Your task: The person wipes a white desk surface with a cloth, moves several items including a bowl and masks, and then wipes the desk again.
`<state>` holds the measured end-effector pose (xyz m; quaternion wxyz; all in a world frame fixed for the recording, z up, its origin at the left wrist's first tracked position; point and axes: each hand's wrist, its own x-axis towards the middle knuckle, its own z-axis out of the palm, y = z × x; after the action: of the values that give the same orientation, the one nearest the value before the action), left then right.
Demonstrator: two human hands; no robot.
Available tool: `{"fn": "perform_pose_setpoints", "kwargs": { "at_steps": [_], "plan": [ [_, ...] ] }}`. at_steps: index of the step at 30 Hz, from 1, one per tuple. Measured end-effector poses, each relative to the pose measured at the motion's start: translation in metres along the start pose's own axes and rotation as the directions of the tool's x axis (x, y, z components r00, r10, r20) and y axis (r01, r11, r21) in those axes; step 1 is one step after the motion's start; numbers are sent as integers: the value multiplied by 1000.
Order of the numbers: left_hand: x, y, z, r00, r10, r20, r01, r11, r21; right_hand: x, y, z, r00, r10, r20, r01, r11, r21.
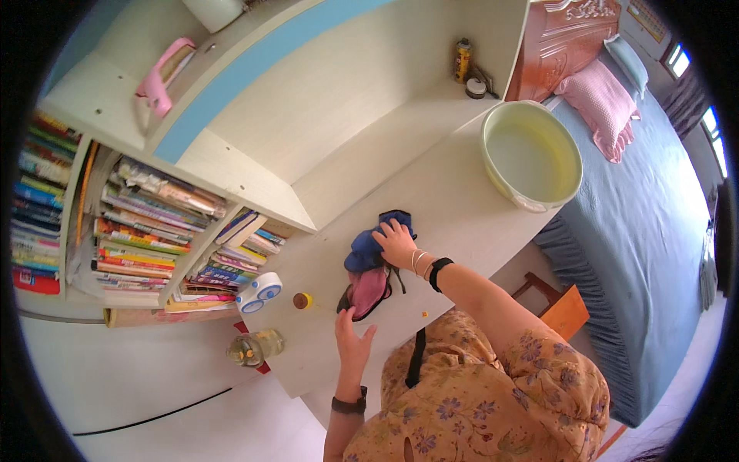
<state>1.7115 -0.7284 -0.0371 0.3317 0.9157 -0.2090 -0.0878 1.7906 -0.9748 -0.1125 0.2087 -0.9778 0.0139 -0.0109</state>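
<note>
A soft fabric item lies on the white desktop (450,202) in front of me. Its far part is blue cloth (364,251), and the nearer part is pink cloth (369,289) with a black edge. My right hand (397,245) rests on the blue cloth with its fingers spread. At the near end, my left hand (353,338) has its thumb apart from the fingers, and its fingertips meet or nearly meet the black edge. A thin dark strap hangs from the item's right side. What lies under my right palm is hidden.
A pale yellow-green plastic basin (522,156) stands on the right end of the desk. To the left are a small brown-and-yellow jar (302,300), a blue-and-white double-round object (260,293) and a glass jar (255,347). Bookshelves (231,202) border the left; a bed (635,231) stands right.
</note>
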Motion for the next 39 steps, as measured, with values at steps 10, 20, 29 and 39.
{"fn": "perform_pose_setpoints", "kwargs": {
  "at_steps": [10,20,29,39],
  "plan": [
    [76,26,32,983,-61,172,9,958,286,-64,90,-110,852,411,-325,-233,852,469],
    [91,-36,35,988,132,74,-143,975,170,-137,51,-3,756,544,-364,-591,806,-24],
    [80,19,-38,975,-123,-187,-9,814,-581,-76,-54,32,951,271,-147,-183,880,439],
    [28,-4,-52,977,-94,-189,-35,809,-586,-145,130,-77,772,528,-353,-504,848,167]
  ]
}}
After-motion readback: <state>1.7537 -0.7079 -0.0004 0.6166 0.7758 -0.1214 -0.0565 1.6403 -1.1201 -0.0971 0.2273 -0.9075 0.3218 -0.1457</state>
